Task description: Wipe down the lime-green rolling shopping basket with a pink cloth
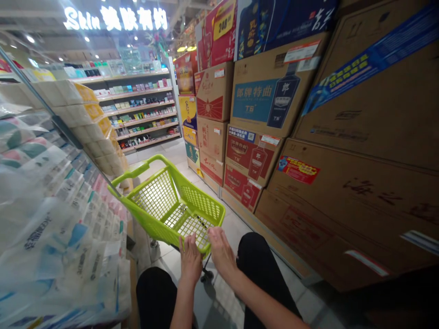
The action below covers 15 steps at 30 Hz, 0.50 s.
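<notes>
A lime-green plastic shopping cart (142,208) with lattice sides stands before my knees, its basket bare inside. Its push handle is at the far end, away from me. My left hand (191,259) is closed over the near rim, fingers hooked over the edge and a little apart. To its right, my right hand (221,251) is at the near corner of the same rim, fingers curled together against it. The thumb side of each hand is only partly visible.
Stacked cartons (260,98) line the aisle on the right. Plastic-wrapped tissue packs (65,242) are piled close on the left. Shelves of small boxed goods (144,105) stand at the far end, past a tiled floor (171,150). A slanted metal pole (66,132) crosses the left side.
</notes>
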Each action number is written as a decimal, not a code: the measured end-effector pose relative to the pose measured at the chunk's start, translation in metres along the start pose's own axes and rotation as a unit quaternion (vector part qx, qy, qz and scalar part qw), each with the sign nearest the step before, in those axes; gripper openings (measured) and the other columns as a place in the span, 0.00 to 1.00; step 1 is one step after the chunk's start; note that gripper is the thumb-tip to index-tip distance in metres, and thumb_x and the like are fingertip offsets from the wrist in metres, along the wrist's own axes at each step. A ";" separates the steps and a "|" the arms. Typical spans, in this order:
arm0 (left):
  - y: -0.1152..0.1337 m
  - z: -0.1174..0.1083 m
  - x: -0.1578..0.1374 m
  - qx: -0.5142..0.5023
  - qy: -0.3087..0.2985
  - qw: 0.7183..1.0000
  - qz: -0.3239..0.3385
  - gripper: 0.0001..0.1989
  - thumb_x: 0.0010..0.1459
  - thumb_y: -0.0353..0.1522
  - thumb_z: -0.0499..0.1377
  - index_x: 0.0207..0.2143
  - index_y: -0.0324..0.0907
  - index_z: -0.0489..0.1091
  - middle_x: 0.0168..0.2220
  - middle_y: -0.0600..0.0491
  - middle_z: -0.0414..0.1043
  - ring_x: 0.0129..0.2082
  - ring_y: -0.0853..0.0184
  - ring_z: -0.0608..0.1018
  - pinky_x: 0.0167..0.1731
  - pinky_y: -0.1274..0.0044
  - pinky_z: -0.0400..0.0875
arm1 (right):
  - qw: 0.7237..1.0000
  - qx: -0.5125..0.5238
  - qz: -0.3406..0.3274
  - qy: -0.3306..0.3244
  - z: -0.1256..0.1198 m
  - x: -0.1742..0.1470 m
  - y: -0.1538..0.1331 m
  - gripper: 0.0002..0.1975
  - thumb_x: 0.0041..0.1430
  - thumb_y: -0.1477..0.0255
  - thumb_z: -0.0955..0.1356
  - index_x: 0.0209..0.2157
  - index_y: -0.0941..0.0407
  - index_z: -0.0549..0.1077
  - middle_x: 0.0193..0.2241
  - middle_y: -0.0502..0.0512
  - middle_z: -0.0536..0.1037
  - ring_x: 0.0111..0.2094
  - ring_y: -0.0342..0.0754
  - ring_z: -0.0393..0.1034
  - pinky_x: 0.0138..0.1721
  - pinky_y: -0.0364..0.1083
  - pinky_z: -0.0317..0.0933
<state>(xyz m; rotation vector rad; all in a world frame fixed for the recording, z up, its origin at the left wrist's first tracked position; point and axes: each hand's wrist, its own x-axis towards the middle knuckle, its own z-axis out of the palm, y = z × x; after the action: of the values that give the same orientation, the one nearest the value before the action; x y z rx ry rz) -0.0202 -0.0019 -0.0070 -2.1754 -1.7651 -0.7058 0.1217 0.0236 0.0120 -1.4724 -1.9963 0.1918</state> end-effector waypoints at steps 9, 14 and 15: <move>0.000 -0.006 0.004 -0.020 -0.018 0.999 -0.018 0.29 0.57 0.25 0.56 0.61 0.40 0.57 0.53 0.45 0.67 0.58 0.59 0.67 0.64 0.53 0.52 | 0.997 0.027 0.052 -0.043 -0.018 0.010 0.006 0.19 0.67 0.74 0.58 0.54 0.52 0.72 0.46 0.60 0.75 0.45 0.53 0.71 0.47 0.51 0.69; 0.000 -0.001 0.002 0.012 0.003 1.000 0.011 0.23 0.58 0.26 0.56 0.57 0.43 0.64 0.56 0.45 0.65 0.59 0.57 0.65 0.65 0.52 0.50 | 0.996 0.078 -0.032 -0.015 -0.004 -0.009 -0.014 0.26 0.61 0.83 0.58 0.57 0.52 0.69 0.51 0.60 0.73 0.54 0.54 0.67 0.52 0.52 0.67; -0.001 0.000 0.002 0.013 0.006 1.000 0.017 0.23 0.58 0.26 0.56 0.56 0.43 0.65 0.56 0.46 0.65 0.59 0.57 0.65 0.65 0.52 0.50 | 0.993 0.105 -0.045 -0.015 0.000 -0.015 -0.015 0.27 0.61 0.83 0.58 0.59 0.50 0.67 0.52 0.59 0.73 0.54 0.53 0.66 0.53 0.51 0.67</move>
<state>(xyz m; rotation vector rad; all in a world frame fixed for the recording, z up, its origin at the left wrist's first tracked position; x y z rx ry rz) -0.0212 -0.0005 -0.0060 -2.1743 -1.7185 -0.6812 0.1120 0.0050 0.0128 -1.2517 -1.9950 0.3751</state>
